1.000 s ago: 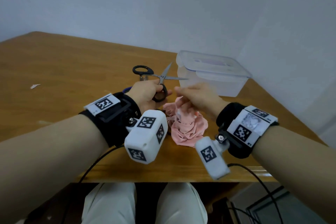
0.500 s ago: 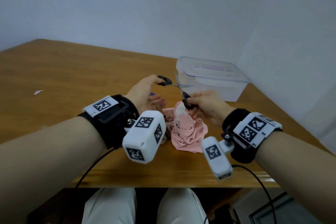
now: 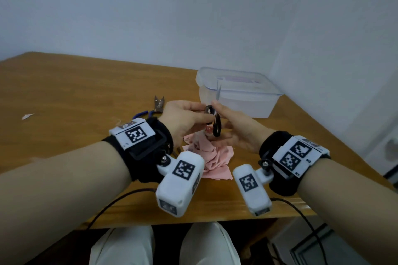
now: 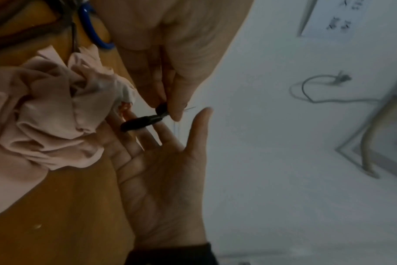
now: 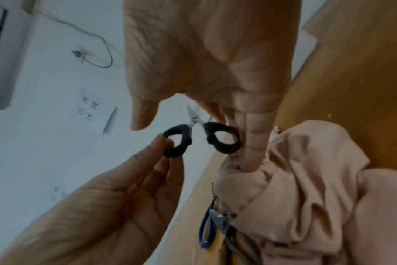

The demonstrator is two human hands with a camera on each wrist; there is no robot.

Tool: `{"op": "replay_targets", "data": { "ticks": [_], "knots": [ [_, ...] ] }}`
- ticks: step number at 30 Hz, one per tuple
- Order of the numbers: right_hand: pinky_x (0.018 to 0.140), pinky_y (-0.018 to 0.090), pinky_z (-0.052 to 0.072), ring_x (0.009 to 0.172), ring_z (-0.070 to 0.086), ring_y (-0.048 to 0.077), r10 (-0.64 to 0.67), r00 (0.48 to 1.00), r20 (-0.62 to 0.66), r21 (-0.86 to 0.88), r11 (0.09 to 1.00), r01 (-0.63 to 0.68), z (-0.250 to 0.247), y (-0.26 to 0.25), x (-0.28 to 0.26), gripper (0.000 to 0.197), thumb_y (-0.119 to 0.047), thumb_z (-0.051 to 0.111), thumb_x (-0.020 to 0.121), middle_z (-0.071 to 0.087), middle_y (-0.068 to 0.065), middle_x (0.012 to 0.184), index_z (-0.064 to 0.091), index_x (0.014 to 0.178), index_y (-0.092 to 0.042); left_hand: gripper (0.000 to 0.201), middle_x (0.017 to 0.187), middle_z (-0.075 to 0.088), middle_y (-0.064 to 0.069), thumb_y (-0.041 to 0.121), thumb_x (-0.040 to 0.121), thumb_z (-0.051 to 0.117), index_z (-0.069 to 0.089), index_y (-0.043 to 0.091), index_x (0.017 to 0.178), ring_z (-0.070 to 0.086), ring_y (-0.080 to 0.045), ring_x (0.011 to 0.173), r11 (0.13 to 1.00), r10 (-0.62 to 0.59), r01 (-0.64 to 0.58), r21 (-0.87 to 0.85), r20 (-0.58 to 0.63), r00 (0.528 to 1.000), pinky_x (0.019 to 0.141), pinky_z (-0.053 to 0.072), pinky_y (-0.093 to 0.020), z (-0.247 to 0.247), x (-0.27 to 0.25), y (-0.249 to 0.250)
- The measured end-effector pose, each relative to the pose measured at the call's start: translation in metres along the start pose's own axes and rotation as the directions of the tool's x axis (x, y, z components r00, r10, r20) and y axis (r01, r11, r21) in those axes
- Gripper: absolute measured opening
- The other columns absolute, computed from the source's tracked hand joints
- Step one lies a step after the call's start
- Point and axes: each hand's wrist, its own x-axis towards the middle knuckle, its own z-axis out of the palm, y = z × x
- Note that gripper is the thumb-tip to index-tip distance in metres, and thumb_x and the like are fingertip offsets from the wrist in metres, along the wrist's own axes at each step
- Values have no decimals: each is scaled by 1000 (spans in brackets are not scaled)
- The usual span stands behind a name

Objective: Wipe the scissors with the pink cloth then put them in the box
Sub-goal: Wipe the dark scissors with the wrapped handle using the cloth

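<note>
Above the pink cloth (image 3: 210,157) heaped on the counter (image 3: 64,97), the scissors (image 3: 216,121) stand blades-up between both hands. The left hand (image 3: 183,118) pinches one black handle loop; the right hand (image 3: 238,127) holds the other loop with its fingers, its lower fingers reaching into the cloth. The clear box (image 3: 239,92), lid on, sits just behind.

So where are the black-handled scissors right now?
In the head view the scissors are held up between both hands at centre, blades pointing up, above the pink cloth and in front of the clear box.
</note>
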Motion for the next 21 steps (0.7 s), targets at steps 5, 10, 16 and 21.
{"op": "replay_targets", "data": {
  "ticks": [5, 10, 16, 21],
  "knots": [
    [71, 39, 59, 89, 62, 28, -44, 999, 13, 320, 947, 37, -2, 0, 4, 32, -28, 54, 94, 59, 18, 103, 62, 111, -2, 24, 78, 70, -12, -14, 78, 66, 67, -5, 100, 68, -18, 70, 1000, -8, 4, 28, 122, 993, 68, 60, -26, 15, -7, 5],
    [53, 38, 58, 78, 66, 33, 17, 998, -56, 453, 892, 10, -23, 6, 2, 25, -17, 44, 97, 60, 20, 95, 58, 104, 3, 13, 64, 56, -5, -5, 82, 65, 65, 6, 76, 50, -15, 59, 985, 38, -23, 174, -85, 996, 62, 49, -28, 11, 6, 6],
    [51, 25, 56, 68, 69, 22, -35, 999, -17, 348, 937, 39, -31, 14, 0, 28, -20, 42, 101, 69, 15, 88, 62, 106, -2, 11, 87, 67, -20, -4, 83, 68, 67, 7, 83, 60, -25, 79, 953, -67, 41, 302, 76, 995, 86, 53, -42, 24, 6, -6],
    [46, 25, 53, 62, 65, 18, -34, 996, -87, 326, 944, 60, -41, 21, 1, 27, -20, 46, 99, 66, 16, 90, 63, 107, -1, 22, 76, 66, -14, -13, 86, 59, 69, 6, 92, 59, -20, 63, 941, -78, 41, 337, 98, 992, 65, 53, -27, 31, 14, -12]
  ]
}}
